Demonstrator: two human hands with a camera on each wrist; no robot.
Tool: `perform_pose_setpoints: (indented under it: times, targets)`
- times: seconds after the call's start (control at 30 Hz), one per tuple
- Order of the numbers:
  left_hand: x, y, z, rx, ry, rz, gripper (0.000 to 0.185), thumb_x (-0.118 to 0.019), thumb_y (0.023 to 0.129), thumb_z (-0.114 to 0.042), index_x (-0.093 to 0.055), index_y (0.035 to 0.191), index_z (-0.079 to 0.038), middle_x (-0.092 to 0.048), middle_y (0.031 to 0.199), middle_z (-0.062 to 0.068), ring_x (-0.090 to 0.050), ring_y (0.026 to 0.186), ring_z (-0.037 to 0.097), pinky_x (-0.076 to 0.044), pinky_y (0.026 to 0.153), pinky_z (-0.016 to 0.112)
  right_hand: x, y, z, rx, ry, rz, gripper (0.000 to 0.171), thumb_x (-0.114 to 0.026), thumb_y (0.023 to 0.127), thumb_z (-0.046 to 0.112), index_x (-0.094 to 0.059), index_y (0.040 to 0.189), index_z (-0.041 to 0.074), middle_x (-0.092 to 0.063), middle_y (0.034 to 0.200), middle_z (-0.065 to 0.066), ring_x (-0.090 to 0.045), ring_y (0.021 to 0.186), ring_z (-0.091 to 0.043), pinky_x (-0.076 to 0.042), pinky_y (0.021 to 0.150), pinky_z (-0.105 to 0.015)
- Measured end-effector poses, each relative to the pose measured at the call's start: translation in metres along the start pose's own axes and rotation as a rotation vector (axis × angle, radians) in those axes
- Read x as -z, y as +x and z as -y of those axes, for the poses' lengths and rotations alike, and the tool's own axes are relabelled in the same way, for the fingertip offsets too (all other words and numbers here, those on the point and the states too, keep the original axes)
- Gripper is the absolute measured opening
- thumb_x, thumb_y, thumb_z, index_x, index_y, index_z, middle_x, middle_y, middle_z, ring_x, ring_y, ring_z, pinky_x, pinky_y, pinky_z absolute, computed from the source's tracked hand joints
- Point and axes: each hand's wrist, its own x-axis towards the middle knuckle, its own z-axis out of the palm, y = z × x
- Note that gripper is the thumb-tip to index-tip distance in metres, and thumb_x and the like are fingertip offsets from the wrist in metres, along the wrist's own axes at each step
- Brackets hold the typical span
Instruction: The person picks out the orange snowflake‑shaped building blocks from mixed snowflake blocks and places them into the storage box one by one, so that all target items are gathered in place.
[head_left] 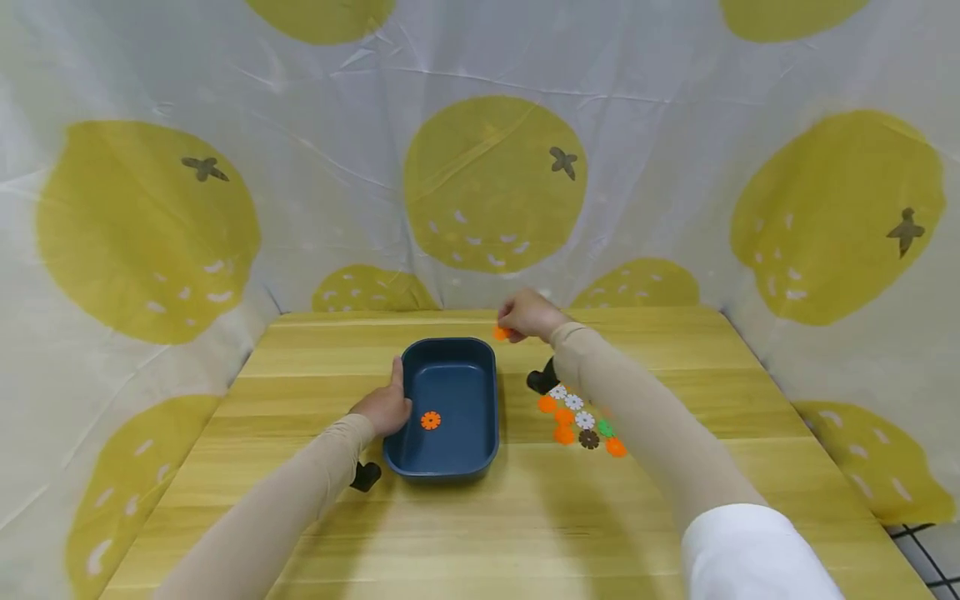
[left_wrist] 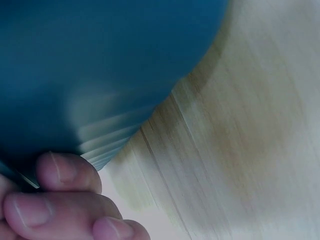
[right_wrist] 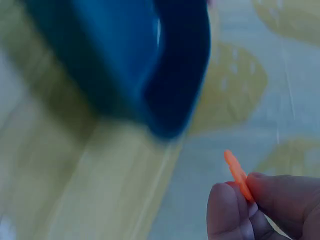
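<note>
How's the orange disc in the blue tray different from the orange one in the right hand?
The tray disc lies flat in the blue tray; the held disc is pinched by the right hand. The tray disc shows its whole notched face; the held disc is partly covered by fingers. Both are orange.

on my feed i see a creased white curtain (head_left: 645, 179) with yellow fruit prints (head_left: 495, 187) behind and beside a wooden table (head_left: 480, 537); dark-lined floor tiles (head_left: 924, 552) show lower right.
</note>
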Motion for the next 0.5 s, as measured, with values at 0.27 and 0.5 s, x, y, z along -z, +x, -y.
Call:
perform_pose_setpoints:
  times: [0.27, 0.5]
  targets:
    - [-0.012, 0.004, -0.019, -0.032, -0.001, 0.015, 0.082, -0.043, 0.096, -0.02, 0.018, 0.147, -0.003, -0.053, 0.058, 0.006, -0.051, 0.046, 0.019, -0.036, 0.045, 0.029, -0.095, 0.009, 0.023, 0.083, -0.292, 0.167, 0.012, -0.058, 0.086, 0.002, -0.068, 0.092, 0.001, -0.066, 0.082, -0.009, -0.067, 0.068, -0.021, -0.054, 0.062, -0.028]
    - [-0.011, 0.004, -0.023, -0.04, 0.026, 0.012, 0.083, -0.044, 0.095, -0.02, 0.018, 0.147, -0.003, -0.055, 0.058, 0.006, -0.051, 0.047, 0.019, -0.036, 0.045, 0.03, -0.114, 0.009, 0.014, 0.046, -0.331, 0.183, 0.011, -0.062, 0.086, 0.007, -0.071, 0.088, 0.001, -0.07, 0.08, -0.011, -0.067, 0.064, -0.019, -0.053, 0.06, -0.028]
